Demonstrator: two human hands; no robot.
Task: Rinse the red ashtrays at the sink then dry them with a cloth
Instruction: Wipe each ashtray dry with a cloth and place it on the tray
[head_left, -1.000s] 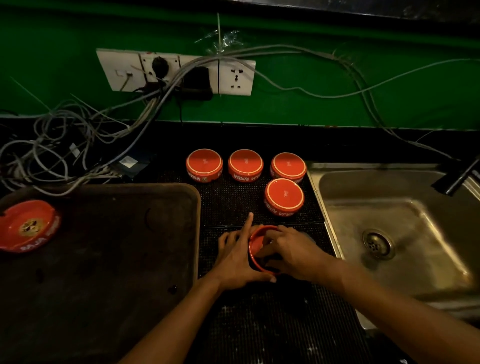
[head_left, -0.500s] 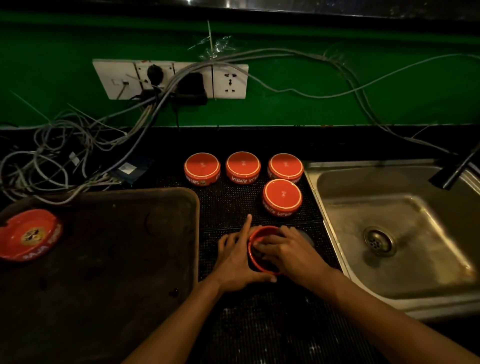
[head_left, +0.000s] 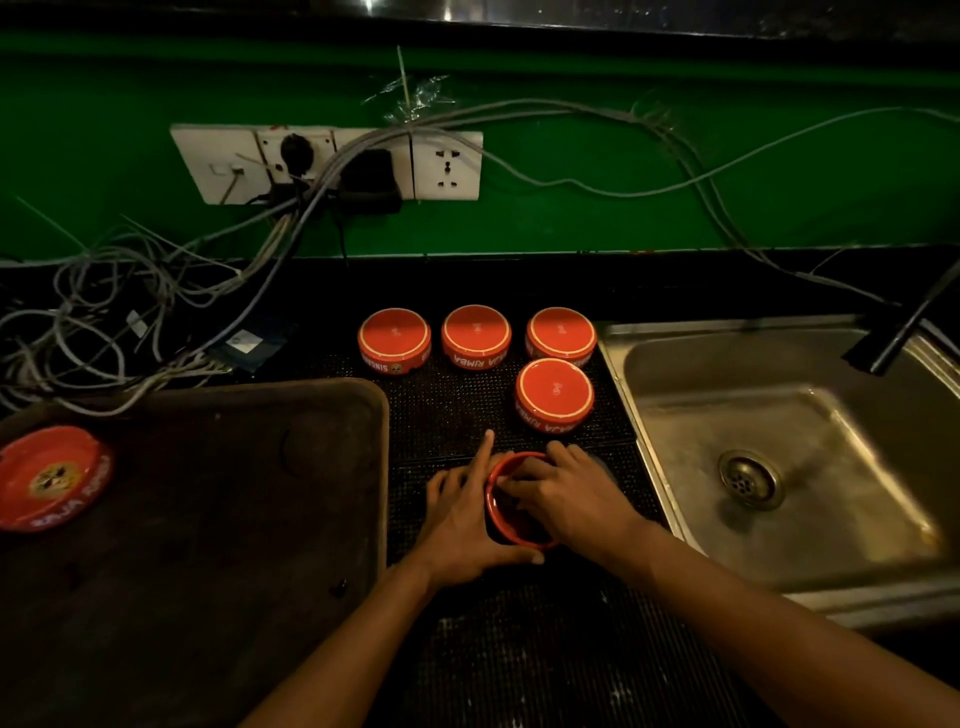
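A red ashtray (head_left: 505, 531) stands upright on the black mat (head_left: 452, 415) in front of me. My left hand (head_left: 460, 514) grips its left side, thumb round the near rim and index finger pointing straight up. My right hand (head_left: 571, 493) has its fingers curled into the bowl; a grey bit of cloth (head_left: 598, 461) shows behind its knuckles, the rest hidden. Behind them, several red ashtrays lie upside down: three in a row (head_left: 476, 335) and one nearer (head_left: 555, 392). Another red ashtray (head_left: 52, 475) lies upright on the dark tray (head_left: 218, 519) at the left.
A steel sink (head_left: 841, 525) with a drain (head_left: 750, 478) lies to the right, with a dark tap (head_left: 904, 332) over its far corner. Wall sockets (head_left: 447, 166) and a tangle of cables (head_left: 104, 312) fill the back left.
Both hands stay on the same ashtray; the right fingers shift slightly inside the bowl. The view has drifted a little.
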